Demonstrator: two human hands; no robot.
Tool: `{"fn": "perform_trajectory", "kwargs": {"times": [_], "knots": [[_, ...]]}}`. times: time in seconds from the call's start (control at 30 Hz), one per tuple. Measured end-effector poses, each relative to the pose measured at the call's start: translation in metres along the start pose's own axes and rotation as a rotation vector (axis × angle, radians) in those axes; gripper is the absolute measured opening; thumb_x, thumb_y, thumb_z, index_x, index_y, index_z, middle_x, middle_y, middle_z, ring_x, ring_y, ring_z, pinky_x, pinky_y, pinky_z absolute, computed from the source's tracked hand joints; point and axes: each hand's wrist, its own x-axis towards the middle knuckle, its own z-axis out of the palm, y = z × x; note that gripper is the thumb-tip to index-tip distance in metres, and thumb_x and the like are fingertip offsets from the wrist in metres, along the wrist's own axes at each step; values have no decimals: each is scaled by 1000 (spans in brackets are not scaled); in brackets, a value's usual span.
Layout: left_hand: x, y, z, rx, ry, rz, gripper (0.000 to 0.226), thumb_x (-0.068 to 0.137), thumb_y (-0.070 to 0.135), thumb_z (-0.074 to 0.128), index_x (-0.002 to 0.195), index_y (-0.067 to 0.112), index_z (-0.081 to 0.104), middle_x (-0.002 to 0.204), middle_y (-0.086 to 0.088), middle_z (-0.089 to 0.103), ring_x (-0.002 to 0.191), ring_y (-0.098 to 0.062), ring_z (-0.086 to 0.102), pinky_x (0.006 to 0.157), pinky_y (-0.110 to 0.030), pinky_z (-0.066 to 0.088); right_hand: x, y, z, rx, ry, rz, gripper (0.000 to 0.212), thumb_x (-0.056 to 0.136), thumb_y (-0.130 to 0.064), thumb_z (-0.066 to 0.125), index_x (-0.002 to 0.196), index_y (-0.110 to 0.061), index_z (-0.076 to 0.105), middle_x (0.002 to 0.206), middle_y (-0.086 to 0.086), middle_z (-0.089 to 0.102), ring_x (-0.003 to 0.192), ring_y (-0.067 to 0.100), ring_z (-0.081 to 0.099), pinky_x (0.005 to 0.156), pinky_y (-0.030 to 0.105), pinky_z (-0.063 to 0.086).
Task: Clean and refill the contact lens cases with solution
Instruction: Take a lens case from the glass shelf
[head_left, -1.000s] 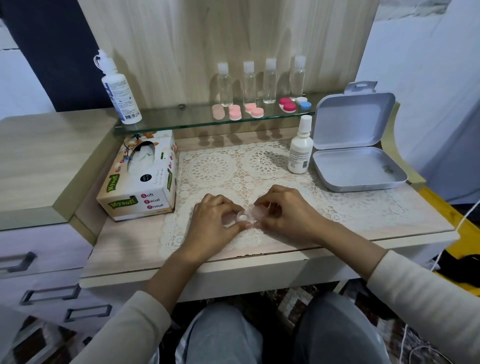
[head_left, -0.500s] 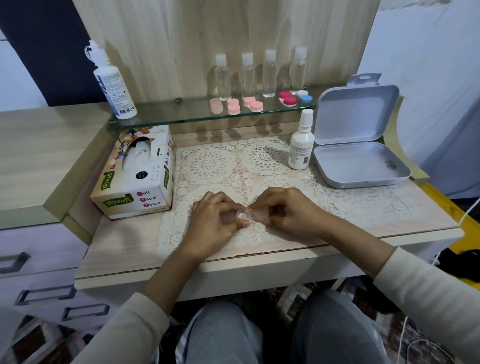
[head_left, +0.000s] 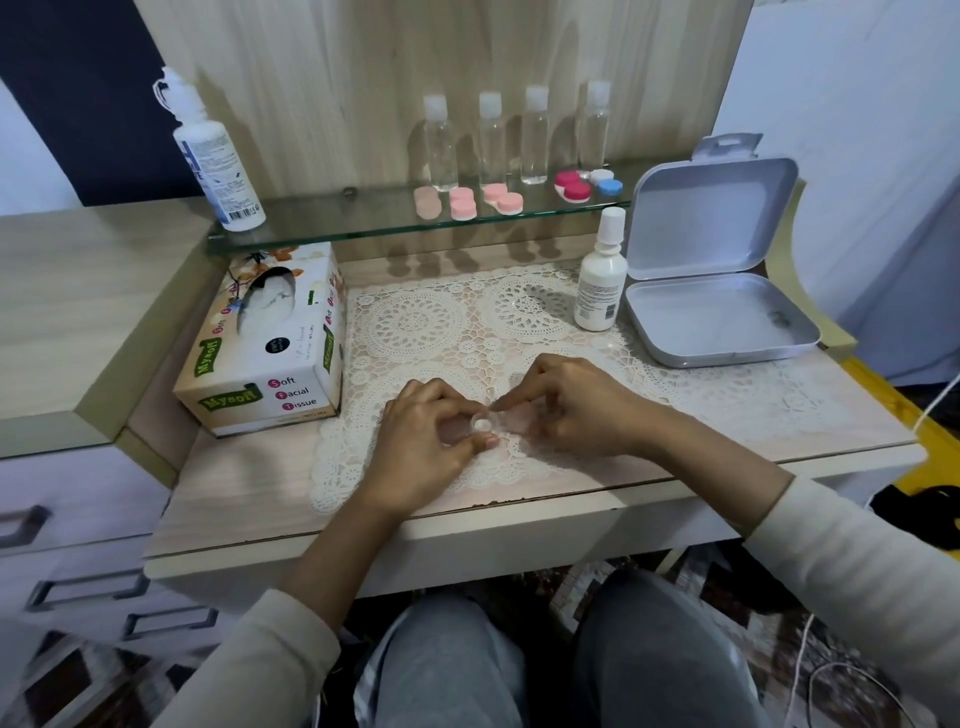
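Opening seems underway: clear lens case (head_left: 485, 426) near tissue box (head_left: 270, 338) is pinched by left hand (head_left: 423, 447) and right hand (head_left: 584, 410); gentle twisting is needed next.

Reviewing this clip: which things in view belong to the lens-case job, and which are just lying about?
Job: clear lens case, gripped by left hand and right hand; coloured lens cases; small white bottle; large white bottle; tissue box.
Lying about, likely: open metal tin; four clear bottles; lace mat.
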Motion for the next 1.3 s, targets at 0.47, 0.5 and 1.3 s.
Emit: {"fn": "perform_trajectory", "kwargs": {"times": [0.47, 0.5, 1.3], "knots": [[0, 1, 0, 6, -8, -28, 33, 69, 39, 76, 97, 22, 72, 87, 8, 57, 91, -12, 48, 84, -35, 39, -1, -7, -9, 32, -5, -8, 31, 82, -20, 61, 112, -27, 66, 98, -5, 52, 84, 10, 49, 76, 28, 44], [0, 2, 0, 8, -9, -28, 33, 69, 39, 75, 97, 22, 72, 87, 8, 57, 91, -12, 48, 84, -35, 39, -1, -8, -8, 9, 12, -2, 31, 82, -23, 63, 113, -26, 66, 98, -4, 53, 84, 10, 48, 76, 27, 43], [-1, 3, -3, -10, -24, -64, 33, 71, 36, 76, 101, 24, 70, 96, 9, 58, 97, -9, 48, 85, -25, 35, -15, 13, -3, -65, 183, 106, 32, 80, -27, 68, 109, -15, 67, 106, 3, 62, 87, 16, 53, 81, 30, 44]]}}
